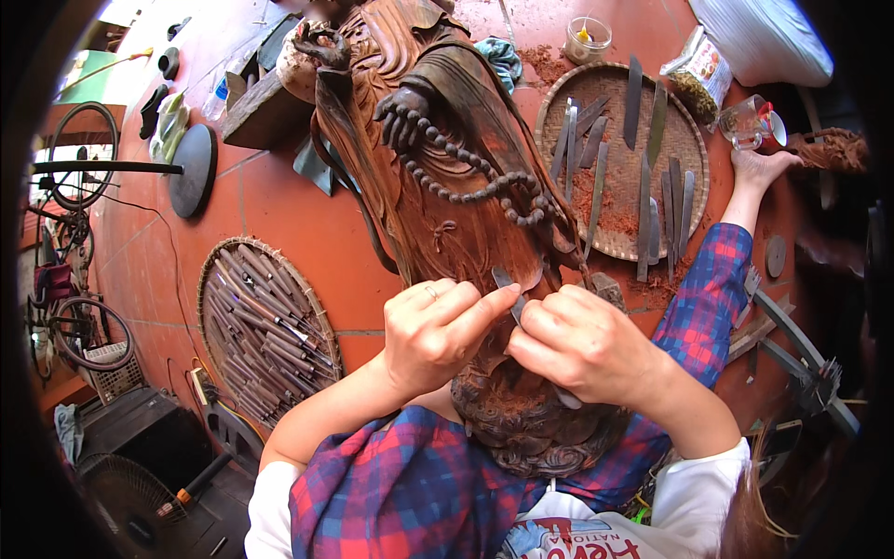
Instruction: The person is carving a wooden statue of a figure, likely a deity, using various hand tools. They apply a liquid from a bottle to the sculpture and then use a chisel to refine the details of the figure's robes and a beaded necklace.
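A narrow dark metal blade (507,296) lies across the gap between the two hands, just above the lower robe of a carved wooden statue (480,247), though whether its edge touches the wood cannot be told; its upper end sticks out a little past the tip of the left hand (436,328), its middle passes beneath the curled fingers of the right hand (582,340), and its lower end comes out below that fist; the left fingers are folded together and clamped on the blade's upper part, one digit stretched toward it with the tip on the metal, while the right fingers are bent tightly round the middle, knuckles upward; the blade's long axis runs slantwise, the upper end pointing up and to the left, away from the person, the lower end pointing down and to the right, back toward the lap; the statue lies lengthwise away from the person, its ornate base (521,410) between legs in plaid cloth (391,484), and a string of dark beads (466,197) hangs from its carved hand (402,119); on the red tiled floor (270,196), a round basket (203,298) full of slim-handled tools (270,326) sits to the left, and a woven tray (683,130) with flat metal strips (644,214) and reddish shavings sits to the right, near the person's bare foot (762,170)
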Tool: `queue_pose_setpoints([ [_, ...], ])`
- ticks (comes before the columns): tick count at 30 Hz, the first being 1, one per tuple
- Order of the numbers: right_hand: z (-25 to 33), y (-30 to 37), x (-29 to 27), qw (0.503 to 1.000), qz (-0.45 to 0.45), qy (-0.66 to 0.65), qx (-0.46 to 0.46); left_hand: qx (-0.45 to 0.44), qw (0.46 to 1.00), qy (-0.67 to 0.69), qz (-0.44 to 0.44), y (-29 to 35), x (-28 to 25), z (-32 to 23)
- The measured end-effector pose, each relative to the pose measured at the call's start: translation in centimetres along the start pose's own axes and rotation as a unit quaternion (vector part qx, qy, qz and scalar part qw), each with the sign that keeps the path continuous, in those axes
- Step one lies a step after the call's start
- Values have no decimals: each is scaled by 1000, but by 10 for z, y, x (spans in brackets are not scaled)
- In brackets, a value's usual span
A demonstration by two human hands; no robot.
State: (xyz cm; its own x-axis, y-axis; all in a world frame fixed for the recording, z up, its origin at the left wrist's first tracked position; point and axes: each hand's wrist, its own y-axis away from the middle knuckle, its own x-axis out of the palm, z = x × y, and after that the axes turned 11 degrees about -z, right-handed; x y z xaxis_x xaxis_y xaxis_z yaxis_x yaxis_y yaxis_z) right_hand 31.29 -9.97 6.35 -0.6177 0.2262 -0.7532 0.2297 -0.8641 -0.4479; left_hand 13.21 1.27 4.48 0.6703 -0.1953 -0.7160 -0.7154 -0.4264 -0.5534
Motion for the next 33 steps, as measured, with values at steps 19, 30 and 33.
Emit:
queue_pose_setpoints([
  [19,-12,-1,-6,999,12,-28,-12,14,1000,8,-16,-7,1,3],
  [30,-19,-10,-1,999,-42,9,-22,19,1000,2,-24,-22,-1,12],
  [33,-20,-7,9,998,-41,44,-26,22,999,-7,-33,-15,7,19],
])
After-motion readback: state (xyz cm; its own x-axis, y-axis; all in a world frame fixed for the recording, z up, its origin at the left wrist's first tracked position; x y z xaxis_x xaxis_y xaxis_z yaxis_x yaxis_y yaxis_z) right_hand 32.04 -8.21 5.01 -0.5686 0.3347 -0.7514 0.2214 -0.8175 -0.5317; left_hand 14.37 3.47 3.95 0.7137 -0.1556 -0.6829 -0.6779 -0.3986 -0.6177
